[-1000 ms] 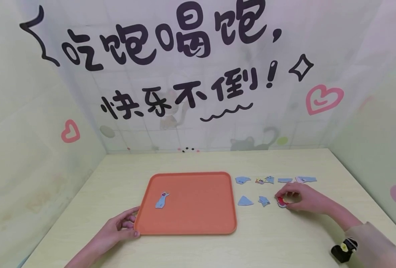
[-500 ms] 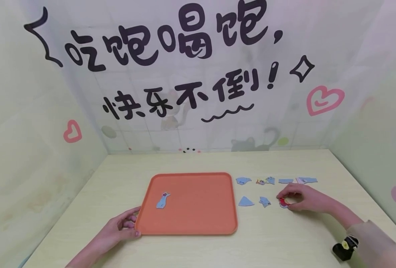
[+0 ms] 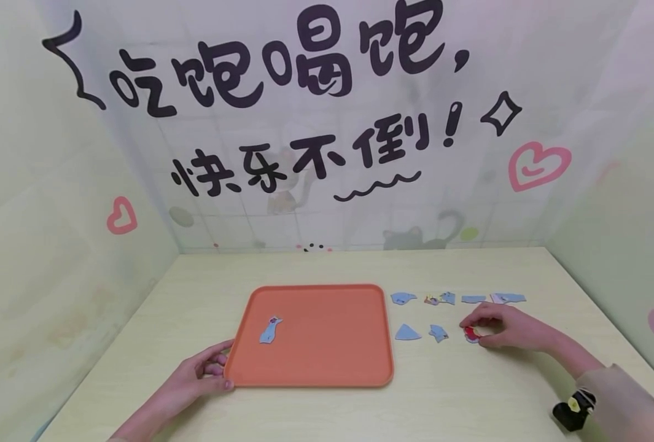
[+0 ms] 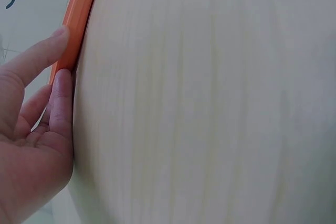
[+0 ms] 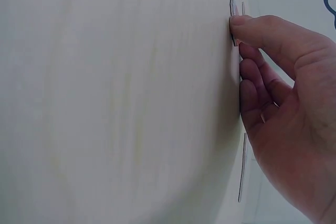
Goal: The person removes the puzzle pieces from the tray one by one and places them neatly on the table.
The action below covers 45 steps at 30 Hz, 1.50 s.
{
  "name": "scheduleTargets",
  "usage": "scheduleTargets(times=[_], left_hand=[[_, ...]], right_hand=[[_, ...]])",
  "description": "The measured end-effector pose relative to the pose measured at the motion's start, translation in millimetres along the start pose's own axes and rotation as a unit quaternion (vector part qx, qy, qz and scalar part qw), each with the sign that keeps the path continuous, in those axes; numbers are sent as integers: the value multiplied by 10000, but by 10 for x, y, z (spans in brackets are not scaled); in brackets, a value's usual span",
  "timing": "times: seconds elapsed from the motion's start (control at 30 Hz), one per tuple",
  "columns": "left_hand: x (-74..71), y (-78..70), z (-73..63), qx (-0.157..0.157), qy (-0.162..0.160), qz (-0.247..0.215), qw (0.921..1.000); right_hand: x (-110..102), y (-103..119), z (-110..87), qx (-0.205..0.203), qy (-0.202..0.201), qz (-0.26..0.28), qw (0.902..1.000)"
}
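At the front left corner of an orange tray (image 3: pixel 327 344), my left hand (image 3: pixel 191 377) grips the rim. The left wrist view has the thumb on the tray's edge (image 4: pixel 79 19) and the fingers low beside it. One light blue puzzle piece (image 3: pixel 268 331) lies on the left part of the tray. Right of the tray, my right hand (image 3: pixel 509 328) pinches a red and blue puzzle piece (image 3: pixel 472 335) between thumb and fingers. In the right wrist view, the thumb lies over this puzzle piece (image 5: pixel 234 11), close over the table, and covers part of it.
Several puzzle pieces lie right of the tray in two rows. The back row includes a blue piece (image 3: pixel 403 298) and a long pale one (image 3: pixel 509 298); in front are a triangular piece (image 3: pixel 408 333) and a jagged one (image 3: pixel 438 333). Printed cloth walls (image 3: pixel 327 227) enclose the table (image 3: pixel 304 414).
The head view has shifted slightly. Both hands keep their holds, my left on the tray corner and my right on the red puzzle piece.
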<state>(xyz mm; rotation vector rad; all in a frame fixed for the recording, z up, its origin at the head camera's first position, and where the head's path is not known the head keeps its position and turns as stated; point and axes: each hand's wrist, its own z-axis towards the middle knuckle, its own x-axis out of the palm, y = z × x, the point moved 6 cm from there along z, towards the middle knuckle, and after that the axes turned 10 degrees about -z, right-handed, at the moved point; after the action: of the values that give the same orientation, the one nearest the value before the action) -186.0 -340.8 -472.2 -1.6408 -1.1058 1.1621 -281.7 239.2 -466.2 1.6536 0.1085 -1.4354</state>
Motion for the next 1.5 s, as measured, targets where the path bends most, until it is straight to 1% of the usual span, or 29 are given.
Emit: scheduleTargets(times=[0.27,0.67,0.77,0.93,1.03,1.17,1.3,1.5], left_hand=[[-2,-1,-5,44,24,69,10000],[-13,12,-7,57,21,43,10000],[-16,17,-6,44,14,35,10000],[-17,19,-10,22,4,42,10000],[-18,13,-10,7,-19,54,10000],[-19,5,-12,23,-25,67,10000],[-19,2,-15,44,-9,53,10000],[-10,-6,-5,51,12,64,10000]], right_hand=[[15,-10,2,19,-142,-91,9999],[20,-8,10,-25,-224,-152,9996],[22,-17,17,97,-149,-190,9997],[-3,8,75,479,-55,-334,9983],[-38,60,162,588,-87,-454,9972],[-63,147,341,569,-91,-538,9969],[-49,309,571,281,-40,-536,9982],[-1,615,967,-201,141,-348,9991]])
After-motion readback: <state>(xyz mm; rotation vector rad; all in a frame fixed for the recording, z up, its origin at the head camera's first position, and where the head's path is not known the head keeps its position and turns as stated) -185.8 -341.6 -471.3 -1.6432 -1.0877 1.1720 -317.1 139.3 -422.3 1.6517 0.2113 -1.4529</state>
